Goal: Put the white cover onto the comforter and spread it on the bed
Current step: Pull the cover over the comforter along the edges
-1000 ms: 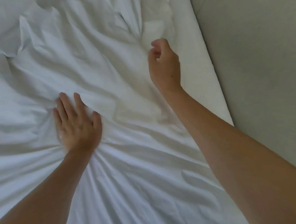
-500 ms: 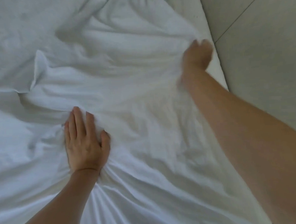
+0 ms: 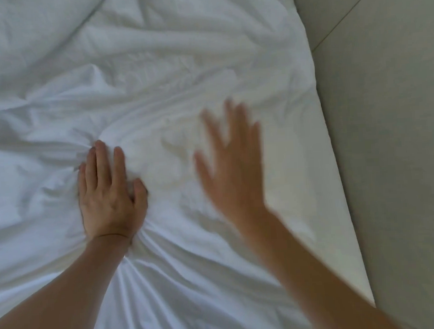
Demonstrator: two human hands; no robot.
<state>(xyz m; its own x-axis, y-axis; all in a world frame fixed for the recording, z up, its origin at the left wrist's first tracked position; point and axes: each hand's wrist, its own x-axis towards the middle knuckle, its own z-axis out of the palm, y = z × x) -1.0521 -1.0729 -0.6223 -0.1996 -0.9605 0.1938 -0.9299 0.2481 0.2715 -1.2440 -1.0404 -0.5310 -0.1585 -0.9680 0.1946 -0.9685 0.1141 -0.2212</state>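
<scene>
Across the bed (image 3: pixel 337 173) lies the rumpled white cover (image 3: pixel 161 74), filling most of the view up to the bed's right edge, beside grey floor (image 3: pixel 390 130). Left hand (image 3: pixel 109 192) presses flat on the cover, fingers straight and close together, folds fanning out from under its wrist. Right hand (image 3: pixel 233 163) is motion-blurred, fingers spread wide and holding nothing; whether it touches the cover cannot be told.

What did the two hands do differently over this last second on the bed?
The right hand let go of the white cover it had pulled toward the bed's right edge, drew back and opened, fingers spread and blurred in motion. The left hand stayed pressed flat on the cover, pinning the gathered folds.
</scene>
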